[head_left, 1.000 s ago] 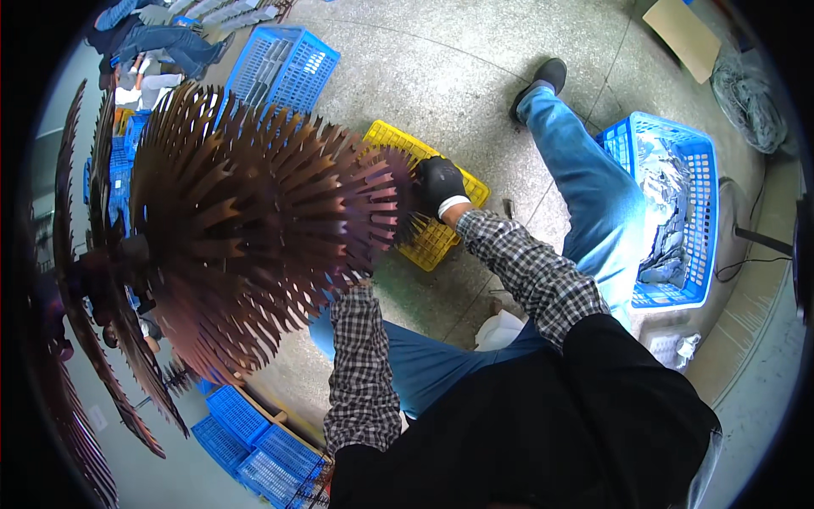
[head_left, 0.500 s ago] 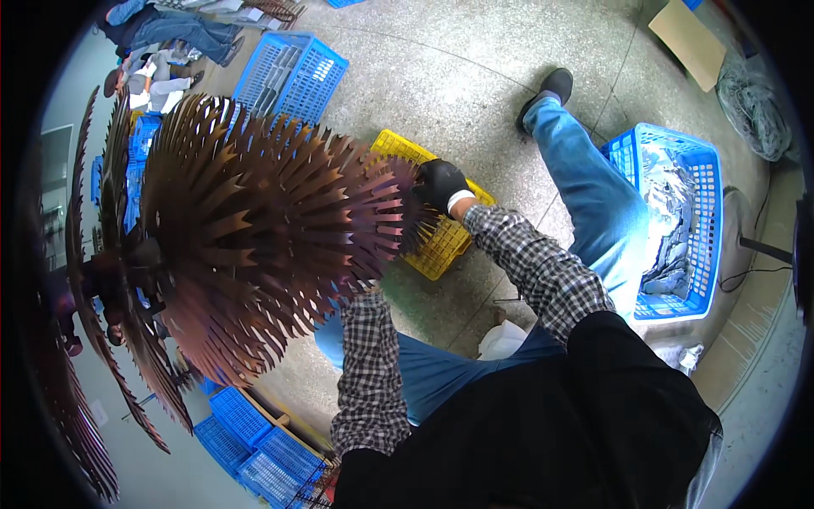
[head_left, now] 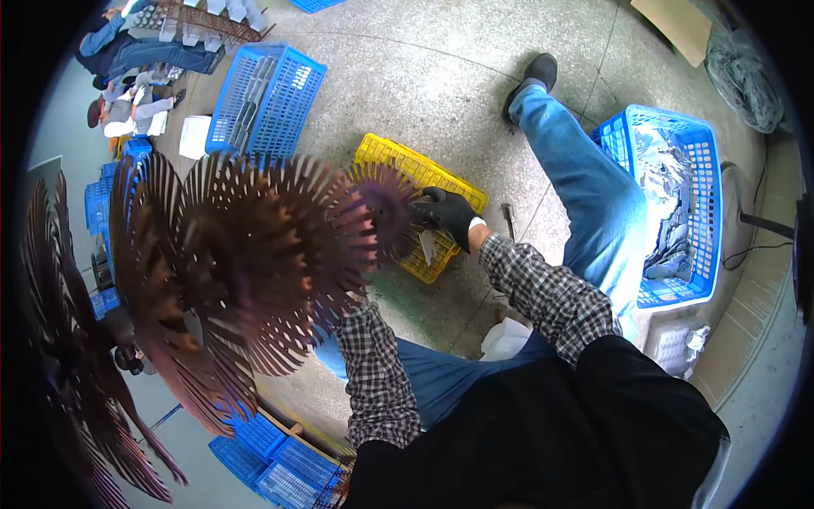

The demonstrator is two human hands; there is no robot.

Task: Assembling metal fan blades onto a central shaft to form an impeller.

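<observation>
A large brown metal rack [head_left: 254, 246], made of stacked rings of forked prongs, fills the left half of the view. At its small right-hand ring is my right hand [head_left: 449, 214] in a black glove, with its fingers closed. A flat silver blade-shaped piece [head_left: 427, 246] sticks out below those fingers, over a yellow plastic crate [head_left: 458, 182] on the floor. My left forearm in its checked sleeve reaches up behind the prongs, which hide my left hand.
To the right of my leg stands a blue basket [head_left: 714, 204] of flat grey pieces. Another blue crate [head_left: 292, 106] with grey pieces stands beyond the rack. A dark tool [head_left: 509, 222] lies on the floor. More blue crates [head_left: 292, 475] sit lower left. People [head_left: 144, 55] work at far left.
The rack has turned and its bulk sits lower in view. My right hand has shifted slightly down and right. The silver piece below it now shows. The view itself has shifted a little.
</observation>
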